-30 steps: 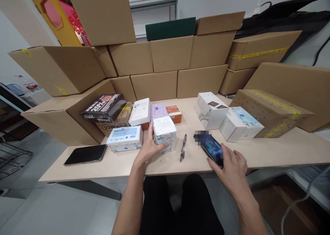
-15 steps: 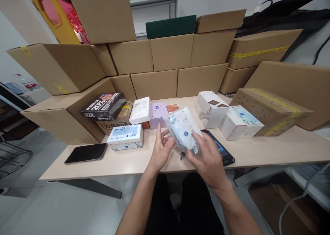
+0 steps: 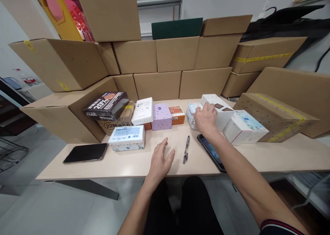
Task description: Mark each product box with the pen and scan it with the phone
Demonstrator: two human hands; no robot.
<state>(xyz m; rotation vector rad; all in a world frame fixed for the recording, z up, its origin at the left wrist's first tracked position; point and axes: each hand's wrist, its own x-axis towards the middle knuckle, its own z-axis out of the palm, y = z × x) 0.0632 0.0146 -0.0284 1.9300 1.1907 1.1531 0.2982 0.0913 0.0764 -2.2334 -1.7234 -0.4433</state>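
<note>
My right hand grips a floral tissue pack, which stands on the table against the left side of a white box with dark windows. The fingers lie over the pack's top and right side and hide part of it. My left hand hovers over the front of the table, fingers apart, holding nothing. A pen lies between the two hands. Under my right forearm, partly covered by it, is a dark tablet-like device. An orange box and a purple box stand beyond my left hand.
On the left are a Manhua tissue pack, a black phone, a white box and a black printed box. Another floral pack is on the right. Stacked cardboard boxes wall the back and sides.
My right hand has carried the tissue pack away from me and to the right, down beside the white box. My left hand has come slightly nearer. The pen and orange box are now uncovered.
</note>
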